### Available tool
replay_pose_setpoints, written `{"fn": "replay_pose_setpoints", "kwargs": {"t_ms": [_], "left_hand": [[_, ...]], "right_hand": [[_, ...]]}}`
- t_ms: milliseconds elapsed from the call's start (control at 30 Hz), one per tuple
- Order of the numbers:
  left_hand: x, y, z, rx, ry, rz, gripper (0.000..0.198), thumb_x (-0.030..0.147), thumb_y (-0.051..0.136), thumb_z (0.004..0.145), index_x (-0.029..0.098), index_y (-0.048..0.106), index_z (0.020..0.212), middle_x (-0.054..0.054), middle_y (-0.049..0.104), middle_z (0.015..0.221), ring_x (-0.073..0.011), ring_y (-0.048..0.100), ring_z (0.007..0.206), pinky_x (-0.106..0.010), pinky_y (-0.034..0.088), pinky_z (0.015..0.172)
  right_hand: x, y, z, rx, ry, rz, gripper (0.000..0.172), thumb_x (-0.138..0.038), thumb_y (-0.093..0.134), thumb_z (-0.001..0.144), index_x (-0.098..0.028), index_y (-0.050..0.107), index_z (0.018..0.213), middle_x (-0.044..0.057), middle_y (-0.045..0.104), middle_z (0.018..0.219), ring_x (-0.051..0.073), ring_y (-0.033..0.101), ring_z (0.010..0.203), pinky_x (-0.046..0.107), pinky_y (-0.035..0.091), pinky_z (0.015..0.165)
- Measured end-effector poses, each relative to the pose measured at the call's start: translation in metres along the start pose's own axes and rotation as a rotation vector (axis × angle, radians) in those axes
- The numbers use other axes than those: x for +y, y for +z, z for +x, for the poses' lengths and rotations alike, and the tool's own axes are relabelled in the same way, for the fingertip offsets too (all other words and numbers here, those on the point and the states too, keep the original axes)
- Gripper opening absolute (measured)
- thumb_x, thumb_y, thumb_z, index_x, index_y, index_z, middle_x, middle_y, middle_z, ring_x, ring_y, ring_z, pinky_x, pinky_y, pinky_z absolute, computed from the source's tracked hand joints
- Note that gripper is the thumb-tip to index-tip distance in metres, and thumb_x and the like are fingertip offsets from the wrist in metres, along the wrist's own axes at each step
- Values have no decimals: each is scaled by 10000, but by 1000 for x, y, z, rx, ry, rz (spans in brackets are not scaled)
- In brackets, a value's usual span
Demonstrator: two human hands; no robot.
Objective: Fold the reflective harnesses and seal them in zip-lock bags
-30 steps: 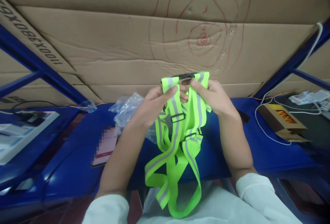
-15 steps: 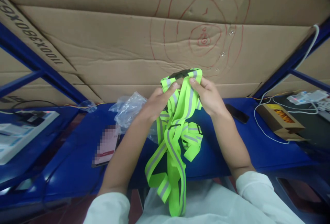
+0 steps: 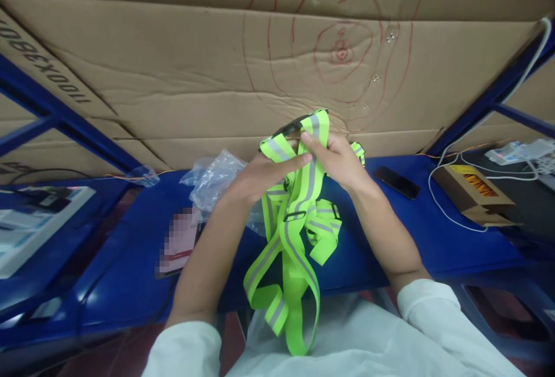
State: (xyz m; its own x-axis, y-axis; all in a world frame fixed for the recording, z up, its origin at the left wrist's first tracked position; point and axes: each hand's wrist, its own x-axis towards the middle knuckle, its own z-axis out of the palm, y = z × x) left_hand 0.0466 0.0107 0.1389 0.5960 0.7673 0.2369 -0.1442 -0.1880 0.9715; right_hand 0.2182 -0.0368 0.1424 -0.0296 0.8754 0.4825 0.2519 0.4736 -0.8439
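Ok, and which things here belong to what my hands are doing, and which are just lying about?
In hand:
- neon-green reflective straps, gripped by your left hand and right hand
- black fitting at their top

Seemingly just lying about:
- crumpled clear plastic
- pinkish flat item
- black phone
- cardboard box

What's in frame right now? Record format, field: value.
left hand: holds neon-green fabric straps with grey stripes
right hand: grips same straps near black plastic buckle
left of left hand: crumpled clear plastic bag
right of right hand: black rectangular phone on blue table
far right: brown cardboard box, flap open
backdrop: brown cardboard sheet with red rings
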Motion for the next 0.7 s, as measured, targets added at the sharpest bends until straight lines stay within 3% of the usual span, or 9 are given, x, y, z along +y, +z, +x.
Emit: {"fn": "replay_pose_setpoints", "kwargs": {"t_ms": [133, 233, 300, 433, 567, 700], "left_hand": [[-5, 1, 2, 22, -14, 28, 515, 446, 905, 750, 243, 779, 1206, -64, 759, 1315, -320, 667, 1303, -478, 527, 1149], [-1, -4, 2, -32, 9, 165, 496, 464, 870, 789, 258, 773, 1230, -59, 736, 1363, -319, 629, 1354, -478, 500, 1178], [1, -7, 2, -124, 10, 281, 530, 467, 866, 794, 273, 755, 1275, -45, 714, 1404, -317, 595, 1396, -480, 466, 1209], [-2, -4, 1, -183, -85, 278, 595, 507, 877, 768, 232, 748, 1280, -69, 747, 1332, -344, 668, 1280, -506, 522, 1134], [-6, 7, 0, -150, -166, -47, 630, 439, 938, 706, 211, 752, 1264, -98, 765, 1284, -337, 733, 1150, -471, 594, 1022], [-5, 18, -4, -200, -241, -104, 612, 381, 972, 651, 207, 774, 1203, -94, 777, 1259, -347, 728, 1172, -491, 590, 1040]], "right_hand": [[-6, -17, -2, -167, -113, -218, 578, -695, 510, 1009, -230, 725, 1277, 65, 754, 1265, 265, 676, 1241, 452, 527, 1128], [-18, -33, -7, -133, -204, -365, 720, -669, 697, 912, -262, 575, 1494, 94, 593, 1544, 302, 563, 1414, 467, 485, 1178], [-28, -38, -11, -115, -234, -428, 712, -618, 744, 897, -269, 579, 1495, 92, 574, 1566, 311, 551, 1429, 463, 478, 1177], [-39, -32, -16, -102, -171, -460, 377, -532, 633, 1002, -229, 772, 1179, 63, 777, 1177, 284, 699, 1187, 409, 532, 1059], [-38, -27, -14, 97, -94, -328, 402, -604, 667, 962, -220, 756, 884, 25, 720, 854, 240, 700, 968, 351, 573, 876], [-33, -30, -10, 157, 1, -139, 464, -669, 709, 902, -219, 703, 785, 8, 641, 769, 213, 675, 892, 332, 577, 777]]}}
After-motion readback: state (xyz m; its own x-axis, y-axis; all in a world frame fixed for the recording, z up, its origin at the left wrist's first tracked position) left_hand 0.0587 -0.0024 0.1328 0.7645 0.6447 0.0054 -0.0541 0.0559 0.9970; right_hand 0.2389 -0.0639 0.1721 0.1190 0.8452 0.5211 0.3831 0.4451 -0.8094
